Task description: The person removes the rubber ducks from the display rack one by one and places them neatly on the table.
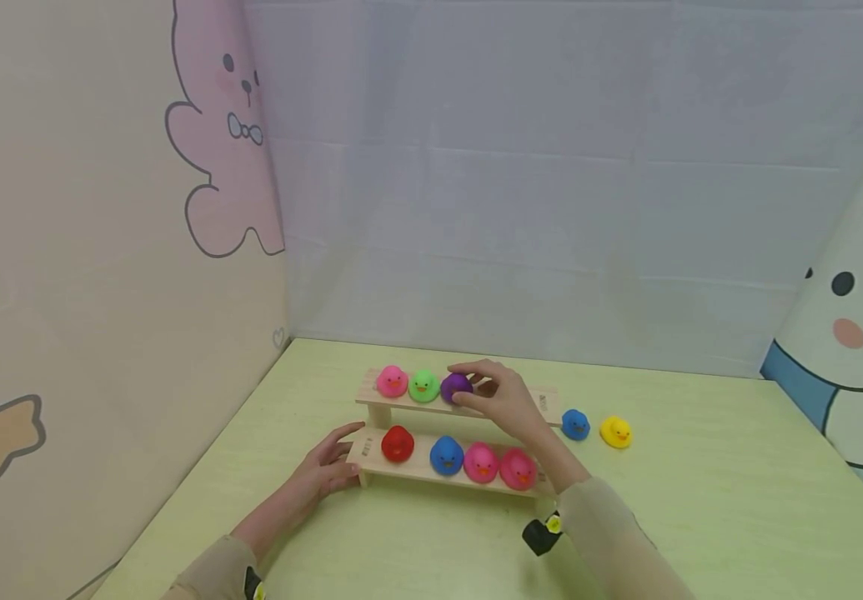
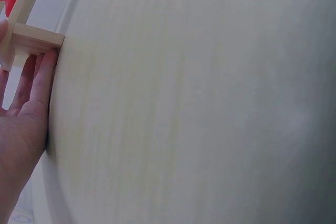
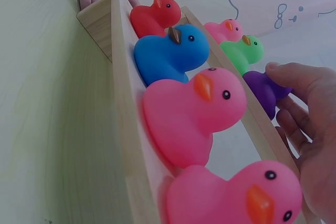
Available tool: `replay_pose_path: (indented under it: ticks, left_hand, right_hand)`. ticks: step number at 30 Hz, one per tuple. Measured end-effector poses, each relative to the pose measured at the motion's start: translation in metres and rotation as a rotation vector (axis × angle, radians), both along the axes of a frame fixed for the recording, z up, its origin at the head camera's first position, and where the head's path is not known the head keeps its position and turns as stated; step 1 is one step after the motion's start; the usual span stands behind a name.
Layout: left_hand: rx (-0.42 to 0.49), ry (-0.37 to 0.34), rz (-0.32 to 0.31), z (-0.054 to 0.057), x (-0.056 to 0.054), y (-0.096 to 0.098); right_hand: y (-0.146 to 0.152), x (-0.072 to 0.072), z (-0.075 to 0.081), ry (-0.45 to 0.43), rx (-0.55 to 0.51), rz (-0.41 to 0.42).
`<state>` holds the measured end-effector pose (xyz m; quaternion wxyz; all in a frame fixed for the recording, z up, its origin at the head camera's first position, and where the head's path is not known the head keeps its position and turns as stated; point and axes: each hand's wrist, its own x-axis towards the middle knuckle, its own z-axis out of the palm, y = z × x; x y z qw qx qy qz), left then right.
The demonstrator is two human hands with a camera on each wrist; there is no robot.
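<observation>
Pale wood, lower shelf (image 1: 422, 450), nearest on the table (image 1: 701, 492). Left hand (image 1: 326, 469) grips its left end: thumb on top, fingers under and behind the end support. Row on it, left to right: red duck (image 1: 397, 443), a gap, blue duck (image 1: 447, 456), pink duck (image 1: 481, 462), deeper pink duck (image 1: 518, 469). The right forearm passes over the right end. Risk noted: a dip of that wrist could knock the deeper pink duck and, through it, its close neighbour.

Further back, upper shelf (image 1: 549, 406): pink duck at left, then green duck (image 1: 423, 386), then purple duck (image 1: 457, 383), pinched between thumb and fingers of the right hand (image 1: 502, 400). Whether the purple duck's weight rests on the board: cannot tell. Judgement: released off-centre, it may tip over the board's edge; pushed leftward, it could shove the green duck along. A slack left grip might let the lower shelf slide if bumped.

Off the right end, on the table: small blue duck (image 1: 575, 424) and yellow duck (image 1: 615, 432). Backdrop: pale curtain (image 1: 506, 183).
</observation>
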<state>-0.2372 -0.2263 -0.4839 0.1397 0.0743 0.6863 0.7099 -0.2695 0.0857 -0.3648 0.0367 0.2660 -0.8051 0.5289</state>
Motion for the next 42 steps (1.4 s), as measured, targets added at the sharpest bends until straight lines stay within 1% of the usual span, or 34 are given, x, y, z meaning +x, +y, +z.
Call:
replay_pose_path:
  ticks: [11, 14, 16, 22, 27, 31, 33, 38, 42]
  left_hand:
    - [-0.002, 0.024, -0.005, 0.000, 0.000, 0.000]
    - [0.007, 0.012, -0.001, 0.000, -0.001, 0.000]
    - [0.012, 0.011, -0.001, 0.001, -0.001, 0.000]
    - [0.012, 0.007, 0.007, 0.001, -0.002, 0.000]
    - [0.027, -0.004, 0.004, -0.002, -0.003, 0.001]
    - [0.040, -0.008, 0.006, -0.003, -0.003, 0.002]
    - [0.037, -0.006, 0.007, -0.003, -0.004, 0.002]
    - [0.017, -0.005, 0.013, -0.003, -0.004, 0.001]
    - [0.022, -0.005, 0.014, -0.002, -0.003, 0.001]
  right_hand:
    - [0.000, 0.001, 0.001, -0.005, 0.007, -0.014]
    - [0.000, -0.002, 0.000, 0.001, -0.009, -0.008]
    - [0.001, -0.006, -0.003, 0.008, -0.025, -0.005]
    - [0.005, -0.022, -0.022, 0.022, -0.019, -0.029]
    - [0.008, -0.025, -0.028, 0.043, -0.045, -0.054]
    - [0.011, -0.023, -0.029, 0.041, -0.051, -0.062]
    - [0.014, -0.019, -0.027, 0.033, -0.049, -0.061]
    - [0.021, -0.001, -0.010, 0.056, -0.022, -0.075]
    - [0.031, 0.011, 0.002, 0.105, 0.023, -0.120]
